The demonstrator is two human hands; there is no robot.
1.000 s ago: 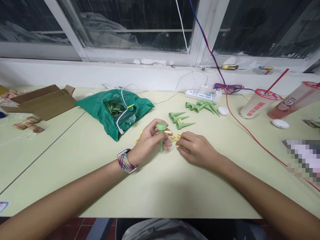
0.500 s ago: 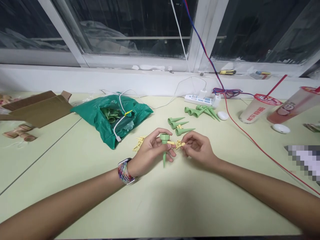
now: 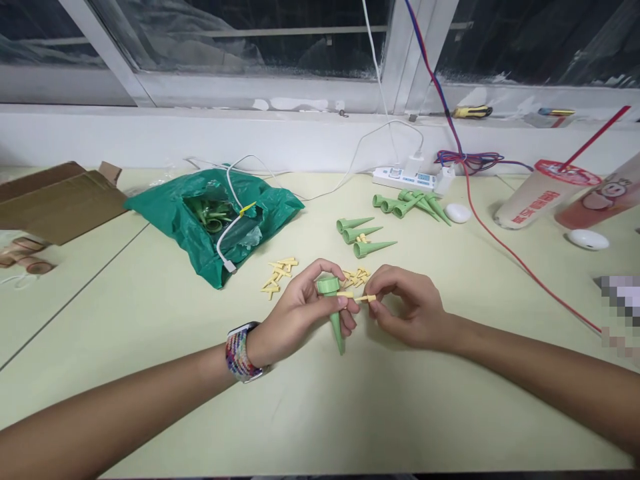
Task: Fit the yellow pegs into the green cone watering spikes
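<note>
My left hand (image 3: 310, 310) is closed on a green plastic spike (image 3: 336, 327), wide cup end up and point down. A short yellow tube (image 3: 345, 294) sticks out from the spike's side toward the right. Between the thumb and fingertips of my right hand (image 3: 407, 307) is a small yellow peg (image 3: 371, 299), its thin end facing that tube with almost no gap; I cannot tell whether they touch. Behind the hands lies a small pile of yellow pegs (image 3: 357, 275). More yellow pieces (image 3: 280, 272) are scattered left of my left hand.
Several loose green spikes (image 3: 373, 248) lie beyond the hands, with another cluster (image 3: 410, 203) near a power strip (image 3: 405, 179). A green bag (image 3: 270, 233) holding spikes is at the left, beside a cardboard box (image 3: 60, 207). Drink cups (image 3: 540, 197) and a red cable (image 3: 530, 267) are at right.
My right hand has lifted a yellow peg from the pile and brought it up to the tube on the spike. The spike now tilts slightly. The camera view has shifted a little.
</note>
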